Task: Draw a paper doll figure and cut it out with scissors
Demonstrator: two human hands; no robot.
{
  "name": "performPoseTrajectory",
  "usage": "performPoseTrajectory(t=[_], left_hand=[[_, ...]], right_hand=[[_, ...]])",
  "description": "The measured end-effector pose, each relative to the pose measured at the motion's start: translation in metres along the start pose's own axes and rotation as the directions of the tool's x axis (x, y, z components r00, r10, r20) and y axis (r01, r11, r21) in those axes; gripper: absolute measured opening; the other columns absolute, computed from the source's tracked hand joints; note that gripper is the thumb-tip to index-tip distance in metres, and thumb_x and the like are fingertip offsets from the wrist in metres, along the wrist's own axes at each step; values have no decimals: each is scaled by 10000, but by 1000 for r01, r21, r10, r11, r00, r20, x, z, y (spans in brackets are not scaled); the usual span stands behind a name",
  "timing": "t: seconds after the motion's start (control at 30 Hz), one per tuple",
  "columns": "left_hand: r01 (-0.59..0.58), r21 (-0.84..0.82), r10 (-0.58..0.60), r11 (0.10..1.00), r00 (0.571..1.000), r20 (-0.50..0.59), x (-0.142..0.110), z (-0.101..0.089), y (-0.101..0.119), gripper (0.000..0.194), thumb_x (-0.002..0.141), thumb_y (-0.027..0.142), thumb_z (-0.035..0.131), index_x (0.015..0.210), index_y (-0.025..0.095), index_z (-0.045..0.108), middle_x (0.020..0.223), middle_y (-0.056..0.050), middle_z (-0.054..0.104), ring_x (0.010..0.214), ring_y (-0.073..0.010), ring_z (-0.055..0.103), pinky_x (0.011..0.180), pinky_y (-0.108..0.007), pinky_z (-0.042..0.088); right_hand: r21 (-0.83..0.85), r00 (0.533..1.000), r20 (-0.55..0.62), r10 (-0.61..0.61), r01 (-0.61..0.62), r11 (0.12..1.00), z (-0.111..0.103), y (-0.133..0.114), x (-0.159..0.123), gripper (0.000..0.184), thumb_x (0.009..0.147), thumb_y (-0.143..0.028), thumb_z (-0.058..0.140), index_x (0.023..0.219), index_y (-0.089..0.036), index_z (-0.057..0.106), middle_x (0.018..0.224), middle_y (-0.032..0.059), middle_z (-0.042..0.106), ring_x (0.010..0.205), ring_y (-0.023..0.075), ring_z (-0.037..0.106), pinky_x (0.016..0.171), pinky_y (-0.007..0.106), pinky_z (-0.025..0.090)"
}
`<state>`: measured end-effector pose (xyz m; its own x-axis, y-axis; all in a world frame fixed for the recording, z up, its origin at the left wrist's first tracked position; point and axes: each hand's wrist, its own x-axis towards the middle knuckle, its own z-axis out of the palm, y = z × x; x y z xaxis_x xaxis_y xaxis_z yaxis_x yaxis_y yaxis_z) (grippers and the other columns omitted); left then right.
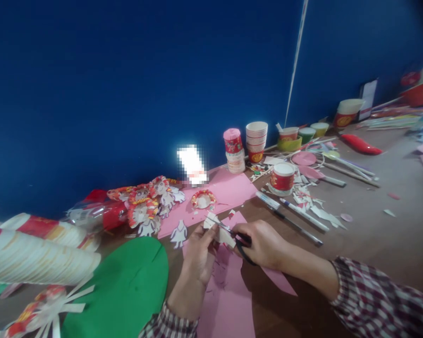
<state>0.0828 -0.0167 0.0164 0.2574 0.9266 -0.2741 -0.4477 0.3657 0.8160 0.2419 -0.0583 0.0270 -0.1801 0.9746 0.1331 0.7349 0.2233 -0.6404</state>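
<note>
My left hand (200, 251) pinches a small piece of white paper (226, 238) above the pink paper (229, 300). In my right hand (262, 241) are black-handled scissors (245, 251), their blades lying across the white piece near my left fingertips. Just left of my hands lies a paper cutout figure (179, 234) with a dark outline. Beyond them, a ring of red and yellow cup paper with a pale centre (203, 200) rests on more pink paper. Similar cutouts with patterned round heads (143, 206) are heaped at the left.
Stacked paper cups (38, 251) lie on their sides at the left, beside a green paper disc (127, 286). Pens (305, 214), paper scraps (305, 197) and a red cup (282, 178) are to the right. More cups (256, 141) stand along the blue wall (127, 84), near a glowing phone (193, 164).
</note>
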Motion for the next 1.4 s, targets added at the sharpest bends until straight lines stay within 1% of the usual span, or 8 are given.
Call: performPoseTrajectory(t=[0.2, 0.3, 0.67, 1.03, 1.13, 1.23, 1.33, 1.4], left_hand=[[25, -68, -25, 997, 1000, -4, -1, 1, -1, 172, 635, 154, 741, 770, 141, 635, 674, 13, 657, 598, -85, 594, 637, -203, 474], [42, -84, -44, 996, 999, -14, -1, 0, -2, 185, 627, 142, 744, 777, 139, 637, 694, 6, 662, 618, -88, 599, 658, -206, 477], [63, -113, -66, 992, 998, -23, 1, -3, -5, 194, 651, 157, 736, 807, 129, 625, 712, -7, 663, 634, -100, 612, 633, -211, 491], [84, -225, -107, 971, 990, -94, 0, 2, -5, 136, 644, 71, 712, 734, 120, 622, 676, -15, 659, 605, -95, 613, 614, -207, 522], [87, -206, -103, 975, 992, -71, -1, 1, -4, 170, 631, 68, 721, 754, 127, 620, 673, -5, 652, 599, -87, 607, 613, -201, 520], [70, -114, -72, 991, 997, -10, -1, -2, 0, 223, 646, 110, 729, 835, 145, 616, 696, 2, 651, 605, -86, 604, 613, -206, 515], [44, -69, -46, 997, 999, -24, -2, -4, 4, 258, 651, 167, 738, 873, 163, 605, 703, 12, 643, 579, -82, 589, 567, -204, 503], [23, -65, -25, 998, 999, -37, -1, -5, 5, 308, 631, 168, 753, 899, 173, 603, 707, 21, 639, 565, -72, 580, 550, -190, 490]], right_hand=[[55, 1000, -1, 4, -4, 998, 0, -1, 0, 115, 690, -175, 548, 759, -188, 640, 566, -13, 579, 484, 93, 429, 493, 195, 266], [61, 1000, -2, 4, -4, 998, 1, -1, 0, 134, 686, -177, 555, 776, -187, 653, 565, -9, 584, 479, 95, 429, 491, 196, 271], [72, 1000, -31, -3, 6, 997, 3, 1, 0, 161, 667, -156, 555, 785, -188, 660, 567, -17, 587, 485, 91, 435, 492, 183, 283], [81, 999, -32, -15, 18, 997, 3, 1, -1, 142, 680, -150, 541, 762, -184, 651, 564, -21, 578, 490, 89, 423, 493, 182, 283], [91, 1000, -23, -19, 21, 996, 1, 1, 0, 133, 669, -142, 553, 747, -185, 651, 547, -30, 563, 484, 84, 414, 490, 180, 277], [88, 999, -26, -20, 22, 996, 0, 1, 0, 106, 683, -175, 575, 752, -187, 654, 547, -31, 559, 482, 81, 413, 490, 179, 276], [73, 999, -28, -26, 28, 997, 0, 2, 0, 89, 702, -197, 575, 744, -188, 653, 551, -27, 562, 483, 82, 414, 489, 182, 272], [61, 999, -21, -25, 26, 998, 1, 2, 0, 93, 702, -190, 566, 736, -190, 653, 546, -27, 563, 477, 81, 409, 484, 184, 265]])
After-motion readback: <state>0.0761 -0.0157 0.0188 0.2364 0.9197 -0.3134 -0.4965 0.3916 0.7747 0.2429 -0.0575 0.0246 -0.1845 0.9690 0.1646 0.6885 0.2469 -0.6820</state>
